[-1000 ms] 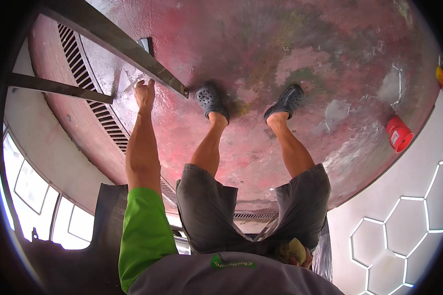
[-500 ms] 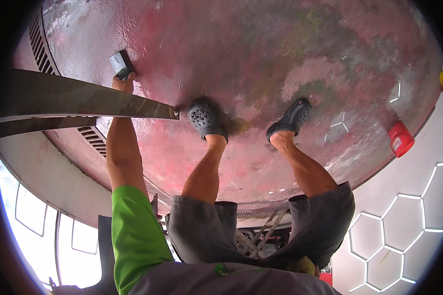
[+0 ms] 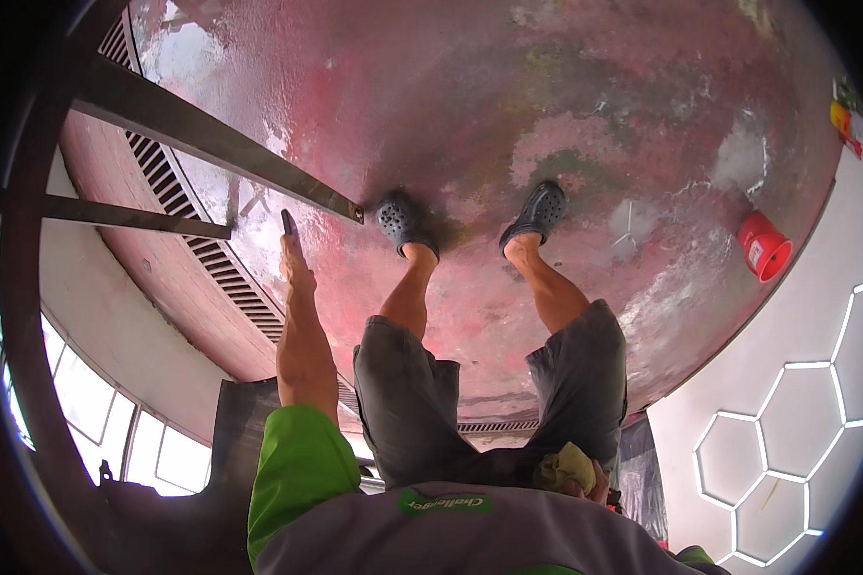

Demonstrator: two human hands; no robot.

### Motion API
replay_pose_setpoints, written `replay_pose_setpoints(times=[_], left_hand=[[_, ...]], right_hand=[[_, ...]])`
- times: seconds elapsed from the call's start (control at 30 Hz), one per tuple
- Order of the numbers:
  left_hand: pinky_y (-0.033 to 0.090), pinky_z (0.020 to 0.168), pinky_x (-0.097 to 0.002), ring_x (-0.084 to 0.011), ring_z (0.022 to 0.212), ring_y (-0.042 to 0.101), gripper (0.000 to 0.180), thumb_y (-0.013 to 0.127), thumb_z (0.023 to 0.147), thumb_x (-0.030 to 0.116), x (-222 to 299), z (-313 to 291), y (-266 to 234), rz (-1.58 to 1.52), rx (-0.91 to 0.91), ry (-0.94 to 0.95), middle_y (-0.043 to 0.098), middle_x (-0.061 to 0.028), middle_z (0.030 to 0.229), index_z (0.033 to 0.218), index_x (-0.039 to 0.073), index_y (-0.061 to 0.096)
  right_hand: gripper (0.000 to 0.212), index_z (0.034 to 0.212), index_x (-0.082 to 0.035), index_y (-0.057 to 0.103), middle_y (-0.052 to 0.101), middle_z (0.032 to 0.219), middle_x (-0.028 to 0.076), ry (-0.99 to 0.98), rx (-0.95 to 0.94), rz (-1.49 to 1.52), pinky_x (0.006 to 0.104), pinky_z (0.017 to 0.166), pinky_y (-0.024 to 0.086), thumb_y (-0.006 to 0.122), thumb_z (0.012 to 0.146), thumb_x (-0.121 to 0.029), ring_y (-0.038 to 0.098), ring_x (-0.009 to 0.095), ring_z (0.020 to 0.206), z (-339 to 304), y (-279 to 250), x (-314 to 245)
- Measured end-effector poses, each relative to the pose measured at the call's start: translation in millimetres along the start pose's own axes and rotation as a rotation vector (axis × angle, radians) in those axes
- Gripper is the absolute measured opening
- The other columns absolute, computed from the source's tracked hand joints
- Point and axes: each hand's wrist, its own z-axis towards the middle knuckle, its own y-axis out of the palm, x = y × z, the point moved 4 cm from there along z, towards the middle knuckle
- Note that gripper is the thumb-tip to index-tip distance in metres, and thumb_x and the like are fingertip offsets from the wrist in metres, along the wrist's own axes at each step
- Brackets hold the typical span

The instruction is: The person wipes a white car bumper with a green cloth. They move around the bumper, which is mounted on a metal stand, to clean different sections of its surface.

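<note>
My left hand (image 3: pixel 295 257) reaches down beside the left leg. Its fingers are closed on a flat dark block (image 3: pixel 287 223), now turned edge-on, so its exact kind is unclear. Close to it, a dark metal bar (image 3: pixel 221 139) slants over the floor and ends near my left clog (image 3: pixel 401 219). By my right hip, a sliver of my right hand (image 3: pixel 600 482) shows against a crumpled yellowish cloth (image 3: pixel 568 470). That hand seems to grip the cloth, though my shirt hides most of it.
A dark metal frame with a second, shorter bar (image 3: pixel 139 217) stands at the left. A slotted drain grate (image 3: pixel 230 278) curves along the floor (image 3: pixel 470 125). To the right, a red bucket (image 3: pixel 763 247) lies tipped near the wall. My right clog (image 3: pixel 537 215) stands on the floor.
My left hand has drawn back toward me and to the right, turning the block from face-on to edge-on. My view has shifted, and more of the metal frame and the cloth shows.
</note>
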Motion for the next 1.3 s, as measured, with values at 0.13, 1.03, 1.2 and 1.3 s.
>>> replay_pose_setpoints(times=[0.13,1.03,1.2,1.3], left_hand=[[0.035,0.065,-0.0396,-0.0236,0.082,0.04,0.06,0.056,0.079,0.07,31.2,-98.6,-25.7,-0.096,0.047,-0.042,0.044,-0.0066,0.091,0.114,0.021,0.059],[0.052,0.071,-0.0396,-0.0269,0.085,0.066,0.083,0.072,0.081,0.071,227.5,-830.0,327.3,0.911,-0.634,1.329,0.07,-0.0163,0.095,0.107,-0.008,0.072],[0.047,0.065,-0.0381,-0.0198,0.071,0.059,0.077,0.072,0.081,0.071,147.1,-965.9,443.7,1.008,-0.892,1.476,0.064,-0.0102,0.073,0.084,-0.006,0.073],[0.047,0.064,-0.0389,-0.0197,0.065,0.055,0.075,0.074,0.079,0.071,104.4,-1043.0,523.3,1.15,-0.97,1.44,0.06,-0.0089,0.072,0.077,-0.004,0.068]], right_hand=[[0.042,0.11,0.003,0.065,0.074,0.094,0.015,0.022,0.002,0.384,0.0359,0.076,0.056,0.072,0.089,-0.033,0.073,0.025,0.089,-7.5,-10.0,-10.2],[0.042,0.126,0.0,0.062,0.07,0.101,0.01,0.328,1.012,1.946,0.0343,0.075,0.056,0.068,0.094,-0.026,0.069,0.019,0.087,-48.3,-4.8,284.7],[0.041,0.124,0.0,0.062,0.07,0.101,0.01,0.591,1.02,2.185,0.0349,0.074,0.057,0.069,0.094,-0.026,0.069,0.019,0.085,-74.0,22.5,256.9],[0.042,0.124,0.001,0.062,0.069,0.102,0.01,0.674,1.071,2.267,0.0352,0.074,0.057,0.069,0.094,-0.027,0.069,0.019,0.086,-53.8,13.4,254.9]])
